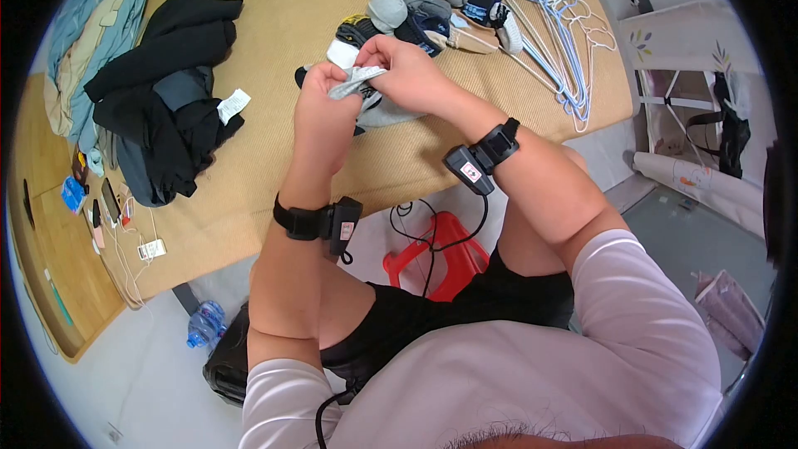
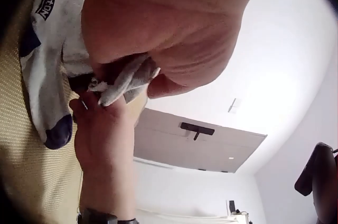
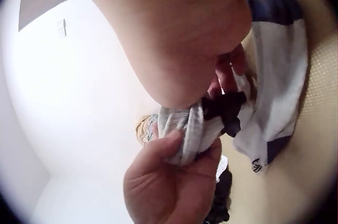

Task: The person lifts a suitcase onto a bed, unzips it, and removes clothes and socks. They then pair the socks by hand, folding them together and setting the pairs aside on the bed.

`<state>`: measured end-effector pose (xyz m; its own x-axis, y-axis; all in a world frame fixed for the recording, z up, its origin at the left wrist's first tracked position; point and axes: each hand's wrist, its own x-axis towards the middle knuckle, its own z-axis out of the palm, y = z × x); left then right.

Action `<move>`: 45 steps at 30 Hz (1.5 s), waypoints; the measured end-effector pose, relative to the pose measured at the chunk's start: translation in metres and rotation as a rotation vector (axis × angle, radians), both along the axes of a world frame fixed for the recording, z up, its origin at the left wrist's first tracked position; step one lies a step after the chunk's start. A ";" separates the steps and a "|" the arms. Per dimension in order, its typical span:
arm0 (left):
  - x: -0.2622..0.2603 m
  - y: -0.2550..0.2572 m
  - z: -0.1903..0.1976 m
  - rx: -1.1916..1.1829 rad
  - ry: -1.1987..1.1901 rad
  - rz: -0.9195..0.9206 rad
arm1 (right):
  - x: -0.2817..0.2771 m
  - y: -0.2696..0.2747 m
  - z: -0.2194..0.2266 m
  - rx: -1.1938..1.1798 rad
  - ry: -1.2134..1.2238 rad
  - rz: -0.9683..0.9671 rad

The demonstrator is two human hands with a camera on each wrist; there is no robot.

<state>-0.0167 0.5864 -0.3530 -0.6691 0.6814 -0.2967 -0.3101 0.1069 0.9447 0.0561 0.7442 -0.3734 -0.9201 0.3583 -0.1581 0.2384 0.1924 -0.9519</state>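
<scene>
My left hand (image 1: 327, 120) and right hand (image 1: 413, 76) meet over the near part of the bed-like mat surface, both pinching a light grey sock (image 1: 356, 83). In the right wrist view, the left thumb and fingers grip the sock's folded, ribbed cuff (image 3: 182, 134), and a dark part of the sock shows beside it. The right fingertips are partly hidden behind the palm there. Beneath the hands lies another grey sock (image 2: 45, 87) with navy heel and toe and a dark lettered band. A white piece (image 1: 342, 53) shows just beyond the fingers.
Several balled socks (image 1: 387, 12) are heaped beyond my hands. White and blue hangers (image 1: 573, 66) lie at the right. Black clothes (image 1: 166, 75) with a white tag and a blue-beige pile (image 1: 96, 41) lie left. Cables and a white plug (image 1: 152, 249) are near the left edge. A red stool (image 1: 449, 258) stands below.
</scene>
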 end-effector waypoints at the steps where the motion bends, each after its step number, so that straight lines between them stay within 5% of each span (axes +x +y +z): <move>1: 0.000 0.001 -0.005 -0.099 0.121 0.042 | 0.000 -0.003 0.000 -0.073 0.045 -0.002; 8: -0.005 0.005 -0.012 -0.338 0.174 0.126 | 0.003 -0.005 0.009 -0.046 0.005 0.045; 13: 0.010 0.011 -0.005 0.019 0.146 0.203 | 0.005 -0.004 0.011 0.099 -0.076 -0.028; 17: 0.012 0.014 0.003 0.072 0.129 0.158 | 0.005 -0.004 0.014 0.092 -0.124 -0.023; 23: 0.011 0.013 0.000 -0.057 0.254 0.124 | 0.006 -0.010 0.013 0.032 0.093 -0.065; 28: 0.007 0.009 0.012 -0.401 0.147 0.078 | 0.005 -0.017 0.010 -0.061 0.222 -0.079; 34: 0.011 0.010 -0.004 -0.091 0.231 0.298 | 0.006 -0.015 0.019 0.170 0.147 -0.025; 40: 0.016 0.015 0.000 0.055 0.260 0.240 | 0.007 -0.012 0.020 0.174 0.067 -0.123; 45: 0.019 0.016 -0.002 -0.113 0.469 0.185 | 0.005 -0.009 0.002 0.279 0.097 -0.160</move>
<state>0.0022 0.6024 -0.3547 -0.8539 0.5204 -0.0010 0.1207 0.2000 0.9723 0.0615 0.7349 -0.3718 -0.8546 0.5167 0.0522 0.1974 0.4162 -0.8876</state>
